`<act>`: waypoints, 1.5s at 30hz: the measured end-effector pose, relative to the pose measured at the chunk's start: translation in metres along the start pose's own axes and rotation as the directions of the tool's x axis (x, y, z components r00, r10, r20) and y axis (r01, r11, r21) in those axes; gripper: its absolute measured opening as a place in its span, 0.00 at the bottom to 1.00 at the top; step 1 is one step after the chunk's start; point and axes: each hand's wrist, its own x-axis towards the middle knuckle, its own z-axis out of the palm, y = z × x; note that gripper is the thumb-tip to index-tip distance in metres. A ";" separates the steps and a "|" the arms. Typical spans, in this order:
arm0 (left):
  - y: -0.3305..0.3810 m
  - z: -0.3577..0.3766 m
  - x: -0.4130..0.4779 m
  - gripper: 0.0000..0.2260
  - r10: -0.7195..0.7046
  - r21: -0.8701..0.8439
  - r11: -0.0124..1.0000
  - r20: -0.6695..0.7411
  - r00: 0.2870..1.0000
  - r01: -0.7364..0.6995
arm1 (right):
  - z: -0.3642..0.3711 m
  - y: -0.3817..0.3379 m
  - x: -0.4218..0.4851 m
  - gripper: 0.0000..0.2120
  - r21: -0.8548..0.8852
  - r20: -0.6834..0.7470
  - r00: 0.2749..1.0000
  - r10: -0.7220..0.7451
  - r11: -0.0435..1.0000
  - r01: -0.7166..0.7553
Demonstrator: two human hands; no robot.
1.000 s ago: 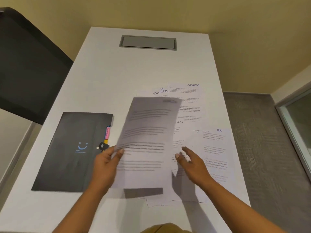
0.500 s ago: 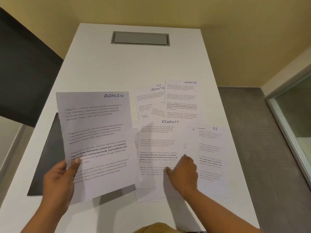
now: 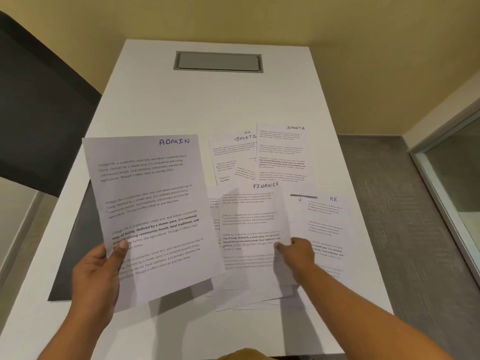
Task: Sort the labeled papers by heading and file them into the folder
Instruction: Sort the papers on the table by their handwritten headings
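My left hand (image 3: 97,278) grips the lower left edge of a sheet headed ADMIN (image 3: 153,203), held above the table with its text facing me. This sheet hides most of the black folder (image 3: 78,255), whose left part shows beneath it. My right hand (image 3: 296,254) pinches the right edge of the top sheet headed FINANCE (image 3: 250,222), which lies on a stack of papers. An HR sheet (image 3: 324,224) lies to the right. Two SPORTS sheets (image 3: 281,152) and a partly covered HR one lie farther back.
The white table (image 3: 207,100) has a grey cable hatch (image 3: 218,61) at its far end. A dark chair back (image 3: 39,105) stands on the left. Grey carpet and a glass panel (image 3: 457,172) are on the right.
My left hand has carried the ADMIN sheet leftward over the folder and turned it face up. My right hand has gone from hovering over the stack to pinching the FINANCE sheet's edge.
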 end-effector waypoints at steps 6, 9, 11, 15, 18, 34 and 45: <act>-0.002 0.003 -0.005 0.04 -0.008 -0.018 1.000 -0.021 1.000 0.007 | -0.061 -0.016 0.020 0.09 -0.029 -0.115 0.986 -0.118 0.993 0.115; -0.004 0.008 -0.008 0.05 -0.005 -0.011 1.000 -0.037 0.999 0.004 | -0.078 -0.024 0.024 0.08 0.013 -0.154 0.976 -0.157 0.987 0.161; -0.005 0.009 -0.009 0.04 -0.005 -0.007 1.000 -0.043 0.999 0.004 | -0.086 -0.035 0.023 0.06 0.096 -0.171 0.968 -0.184 0.975 0.202; -0.005 0.011 -0.010 0.04 -0.023 0.000 1.000 -0.047 0.999 0.023 | -0.088 -0.071 0.023 0.08 0.334 -0.182 0.972 -0.151 0.920 0.206; -0.001 0.013 -0.011 0.04 -0.013 -0.016 1.000 -0.055 0.998 0.012 | -0.071 -0.092 0.023 0.07 0.314 -0.127 0.976 -0.177 0.926 0.208; -0.003 0.019 -0.012 0.04 -0.019 -0.017 1.000 -0.068 0.998 0.017 | 0.004 -0.006 -0.005 0.37 -0.565 -0.121 0.981 -0.153 0.823 0.059; 0.003 0.029 -0.010 0.04 -0.006 -0.001 1.000 -0.046 0.999 0.006 | -0.003 -0.007 0.003 0.16 -0.314 0.034 0.994 -0.101 0.943 0.107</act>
